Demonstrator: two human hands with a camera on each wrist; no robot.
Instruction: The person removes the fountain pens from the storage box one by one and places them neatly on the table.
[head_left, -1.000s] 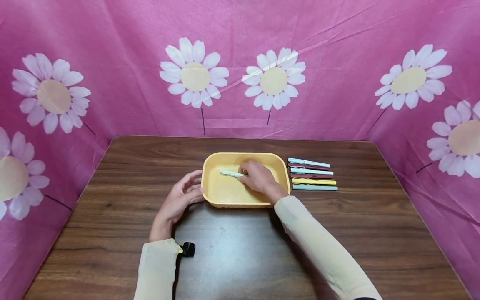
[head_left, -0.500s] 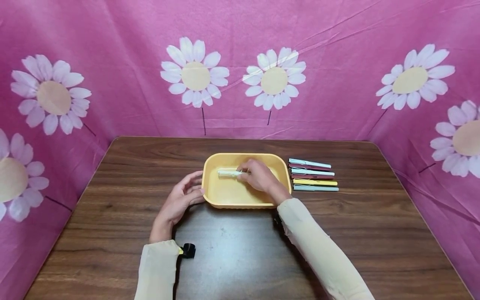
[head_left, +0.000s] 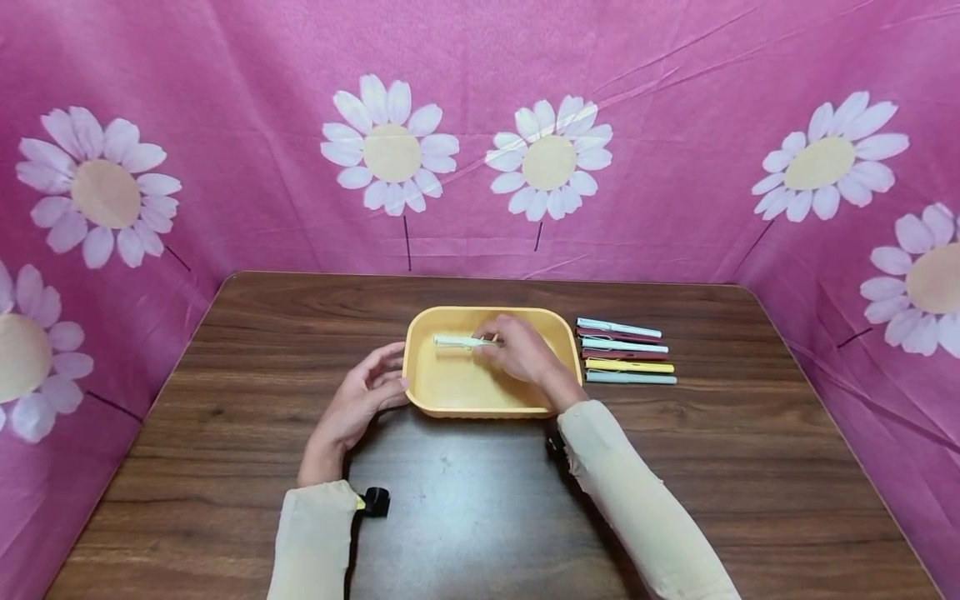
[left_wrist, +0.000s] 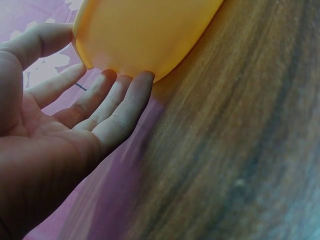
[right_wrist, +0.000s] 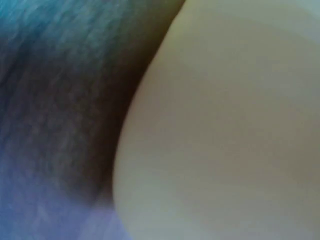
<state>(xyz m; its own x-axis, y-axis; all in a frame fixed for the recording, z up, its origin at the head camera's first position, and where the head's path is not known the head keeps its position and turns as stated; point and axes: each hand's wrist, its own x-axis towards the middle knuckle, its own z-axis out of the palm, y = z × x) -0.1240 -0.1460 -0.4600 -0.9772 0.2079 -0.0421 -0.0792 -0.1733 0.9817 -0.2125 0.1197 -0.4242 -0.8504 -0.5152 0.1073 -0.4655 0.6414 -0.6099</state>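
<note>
A yellow tray (head_left: 450, 392) with rounded corners sits on the table. Inside it, my right hand (head_left: 521, 354) pinches a pale mint-white pen (head_left: 450, 341), which lies crosswise near the back with its left end sticking out from the fingertips. The pen's other end is hidden by the hand. At the tray's left end my left hand (head_left: 360, 400) rests its fingertips and thumb against the outer wall, fingers lightly bent and spread. The left wrist view shows these fingertips (left_wrist: 142, 82) touching the tray's side (left_wrist: 145, 40). In the right wrist view, the tray's wall (right_wrist: 215, 130) fills much of the frame, blurred.
To the right of the tray, several pens lie side by side, among them a yellow pen (head_left: 630, 366), a grey-green pen (head_left: 630, 378) and a light blue pen (head_left: 618, 327). The brown wooden table (head_left: 712, 467) meets a pink flowered cloth (head_left: 465, 242) behind.
The pen in the tray has turned nearly level and shifted slightly left and back with the right hand. The left hand stays at the tray's left end.
</note>
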